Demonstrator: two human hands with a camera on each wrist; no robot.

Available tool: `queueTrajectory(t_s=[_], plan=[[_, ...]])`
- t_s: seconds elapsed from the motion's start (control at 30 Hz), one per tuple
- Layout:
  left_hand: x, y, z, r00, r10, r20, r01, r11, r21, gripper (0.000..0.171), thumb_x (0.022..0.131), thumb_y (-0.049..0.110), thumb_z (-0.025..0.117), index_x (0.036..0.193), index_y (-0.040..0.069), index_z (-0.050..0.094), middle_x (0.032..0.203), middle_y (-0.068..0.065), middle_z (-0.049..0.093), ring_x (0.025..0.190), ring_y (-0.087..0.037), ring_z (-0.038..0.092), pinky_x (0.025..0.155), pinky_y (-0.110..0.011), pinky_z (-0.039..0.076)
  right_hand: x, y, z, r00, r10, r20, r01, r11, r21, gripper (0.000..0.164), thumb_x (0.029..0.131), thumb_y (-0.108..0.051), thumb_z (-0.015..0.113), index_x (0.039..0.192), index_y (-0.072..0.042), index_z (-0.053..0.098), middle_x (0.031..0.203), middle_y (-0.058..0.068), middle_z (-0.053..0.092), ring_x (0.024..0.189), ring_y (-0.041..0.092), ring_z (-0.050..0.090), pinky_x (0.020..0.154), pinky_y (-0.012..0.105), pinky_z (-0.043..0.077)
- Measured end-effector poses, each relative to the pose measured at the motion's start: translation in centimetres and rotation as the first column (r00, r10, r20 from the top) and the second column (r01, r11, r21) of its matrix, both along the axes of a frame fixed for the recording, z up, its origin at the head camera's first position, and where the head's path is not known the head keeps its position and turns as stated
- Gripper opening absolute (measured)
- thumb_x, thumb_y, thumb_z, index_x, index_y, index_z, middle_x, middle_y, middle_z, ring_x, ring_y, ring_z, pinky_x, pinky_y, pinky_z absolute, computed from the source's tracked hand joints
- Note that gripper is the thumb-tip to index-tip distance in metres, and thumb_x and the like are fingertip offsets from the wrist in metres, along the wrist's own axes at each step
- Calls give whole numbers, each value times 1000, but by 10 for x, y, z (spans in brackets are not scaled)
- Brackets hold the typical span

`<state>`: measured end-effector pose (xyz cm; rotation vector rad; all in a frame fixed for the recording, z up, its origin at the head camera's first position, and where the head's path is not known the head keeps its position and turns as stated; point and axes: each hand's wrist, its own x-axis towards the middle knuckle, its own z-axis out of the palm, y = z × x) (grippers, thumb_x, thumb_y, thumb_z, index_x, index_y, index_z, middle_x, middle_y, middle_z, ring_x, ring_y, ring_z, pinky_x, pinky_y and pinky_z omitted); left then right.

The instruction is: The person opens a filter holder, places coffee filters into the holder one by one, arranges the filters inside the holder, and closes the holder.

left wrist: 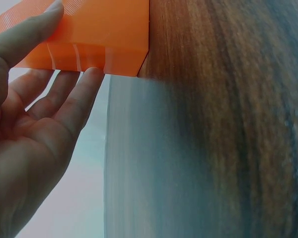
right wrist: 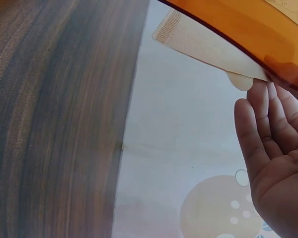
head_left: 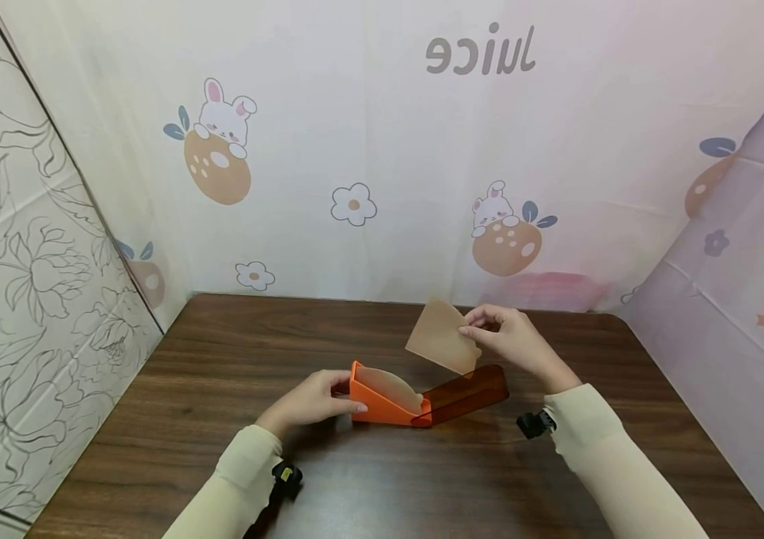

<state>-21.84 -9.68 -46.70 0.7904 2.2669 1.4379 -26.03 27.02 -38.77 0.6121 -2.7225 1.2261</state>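
An orange coffee filter holder [head_left: 384,403] stands on the table, its translucent amber lid [head_left: 469,393] swung open to the right. Brown paper filters [head_left: 388,385] show inside it. My left hand [head_left: 314,400] grips the holder's tall left end, the thumb on the near face; in the left wrist view the fingers [left wrist: 82,94] touch the orange end wall [left wrist: 89,54]. Above and behind the lid, my right hand [head_left: 509,337] pinches one tan coffee filter [head_left: 445,337] by its right edge. The right wrist view shows this filter [right wrist: 208,47] partly covered by the lid [right wrist: 248,34].
The dark wooden table [head_left: 382,486] reaches back to a patterned cloth wall [head_left: 388,254]. More printed cloth hangs at the left [head_left: 38,247] and right [head_left: 745,277]. A small black camera sits at each wrist, one by the left cuff [head_left: 247,457].
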Motion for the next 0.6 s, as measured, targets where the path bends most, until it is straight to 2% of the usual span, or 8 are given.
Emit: queueTrajectory(t_s=[0.6], plan=[[-1,1,-2,1000,-8,1,8,1000,24,27,92,20,76,117,12,68,101,4,71,92,-16,65,82,-29,53,10,-9,15,999,38,-18,-39,997,-70,14,90,-29,77,99,-19,73,85,-4,72,70,25,66,60,30,52]])
